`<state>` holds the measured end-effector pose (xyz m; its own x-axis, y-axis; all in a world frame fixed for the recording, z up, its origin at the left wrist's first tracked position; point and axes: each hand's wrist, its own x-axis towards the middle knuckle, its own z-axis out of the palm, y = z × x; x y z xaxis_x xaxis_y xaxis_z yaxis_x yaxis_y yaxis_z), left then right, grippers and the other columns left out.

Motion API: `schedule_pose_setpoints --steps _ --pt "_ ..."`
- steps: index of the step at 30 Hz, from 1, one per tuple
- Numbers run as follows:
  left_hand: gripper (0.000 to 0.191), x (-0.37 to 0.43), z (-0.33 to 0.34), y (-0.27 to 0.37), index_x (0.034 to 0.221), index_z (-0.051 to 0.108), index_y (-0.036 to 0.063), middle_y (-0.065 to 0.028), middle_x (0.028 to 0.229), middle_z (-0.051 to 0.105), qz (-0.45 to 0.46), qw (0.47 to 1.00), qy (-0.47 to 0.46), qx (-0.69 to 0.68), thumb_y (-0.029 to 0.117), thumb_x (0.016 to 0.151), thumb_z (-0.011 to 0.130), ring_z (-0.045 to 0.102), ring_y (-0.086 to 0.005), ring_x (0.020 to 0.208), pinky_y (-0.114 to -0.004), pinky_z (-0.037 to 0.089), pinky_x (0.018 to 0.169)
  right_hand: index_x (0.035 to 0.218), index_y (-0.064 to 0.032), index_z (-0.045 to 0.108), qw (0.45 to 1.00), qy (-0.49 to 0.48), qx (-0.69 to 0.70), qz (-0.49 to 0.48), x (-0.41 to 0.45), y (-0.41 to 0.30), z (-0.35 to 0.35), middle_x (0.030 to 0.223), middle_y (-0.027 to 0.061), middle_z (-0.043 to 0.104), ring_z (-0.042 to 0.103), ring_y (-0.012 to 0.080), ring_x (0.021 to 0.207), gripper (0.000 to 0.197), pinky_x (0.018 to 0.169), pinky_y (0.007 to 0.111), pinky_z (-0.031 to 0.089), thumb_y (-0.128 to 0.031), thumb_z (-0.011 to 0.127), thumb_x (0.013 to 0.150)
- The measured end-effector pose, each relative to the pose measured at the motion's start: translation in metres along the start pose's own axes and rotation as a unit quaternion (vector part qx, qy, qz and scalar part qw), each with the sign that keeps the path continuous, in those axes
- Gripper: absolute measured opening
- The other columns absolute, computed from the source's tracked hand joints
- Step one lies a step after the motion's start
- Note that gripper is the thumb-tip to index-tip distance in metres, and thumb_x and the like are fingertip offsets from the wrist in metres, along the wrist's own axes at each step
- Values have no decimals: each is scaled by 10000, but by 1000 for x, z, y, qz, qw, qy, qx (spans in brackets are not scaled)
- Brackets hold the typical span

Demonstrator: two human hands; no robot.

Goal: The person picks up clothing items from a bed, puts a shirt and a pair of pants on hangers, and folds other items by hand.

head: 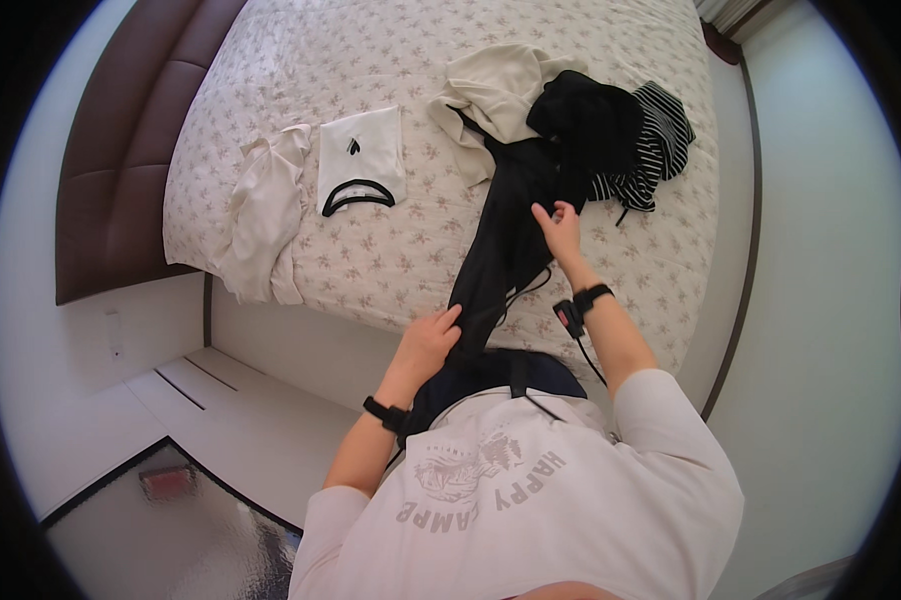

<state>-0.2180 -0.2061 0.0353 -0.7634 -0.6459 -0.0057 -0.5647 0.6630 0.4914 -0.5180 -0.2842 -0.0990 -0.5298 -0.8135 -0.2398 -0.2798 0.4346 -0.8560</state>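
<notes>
A long black garment (499, 232) stretches from the heap of clothes down to the bed's near edge. My left hand (429, 341) lies at its lower left edge, fingertips touching the cloth; whether they pinch it cannot be told. Over its upper right part is my right hand (559, 229), thumb and fingers slightly apart, with contact unclear. Thin black cords (529, 289) curl out beside the garment. Behind it are a cream garment (495, 90), a bunched black garment (593, 120) and a black-and-white striped garment (664, 135).
A folded white T-shirt with black neckband (360, 150) lies on the floral bedspread (345, 60), left of the heap. Beside it, a crumpled cream garment (263, 217) hangs partly over the bed's edge. The brown padded headboard (135, 135) stands at left. Each wrist wears a black strapped device.
</notes>
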Motion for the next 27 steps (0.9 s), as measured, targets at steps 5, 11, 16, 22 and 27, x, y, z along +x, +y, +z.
schedule_pose_setpoints --steps 5,11,16,22,27 --pt "105 -71 -1 -11 838 537 19 -171 1224 508 -12 1000 4 12 33 733 542 561 -320 991 -391 476 789 1270 87 384 969 -172 -20 177 25 -1 31 1304 225 423 433 301 1195 916 982 343 362 -534 702 677" --pt "266 -113 31 -60 1005 564 15 -180 1242 489 -356 921 -131 -93 -35 758 480 529 -372 1024 -392 470 824 1006 54 477 954 -219 -181 97 -57 70 73 981 269 581 546 402 978 483 848 409 445 -188 708 658" --pt "390 -73 59 -108 1139 523 33 -185 1177 510 -325 938 -96 -69 -11 753 494 496 -382 1051 -418 428 894 825 -24 513 958 -242 -155 13 -94 87 48 793 206 593 572 381 775 220 671 409 465 -63 636 647" --pt "449 18 116 -158 1162 514 -9 -205 1148 534 -392 901 27 -186 253 809 608 516 -329 1059 -391 429 887 832 -28 557 856 -473 -69 195 -73 67 -25 718 46 589 576 164 711 244 639 307 479 -173 717 718" --pt "698 86 144 -159 1110 551 -72 -235 1096 578 -486 790 -19 -373 520 749 636 559 -323 1015 -362 432 865 1025 9 555 988 -107 -44 103 -22 82 -21 913 111 613 586 186 841 464 748 305 474 -301 735 731"
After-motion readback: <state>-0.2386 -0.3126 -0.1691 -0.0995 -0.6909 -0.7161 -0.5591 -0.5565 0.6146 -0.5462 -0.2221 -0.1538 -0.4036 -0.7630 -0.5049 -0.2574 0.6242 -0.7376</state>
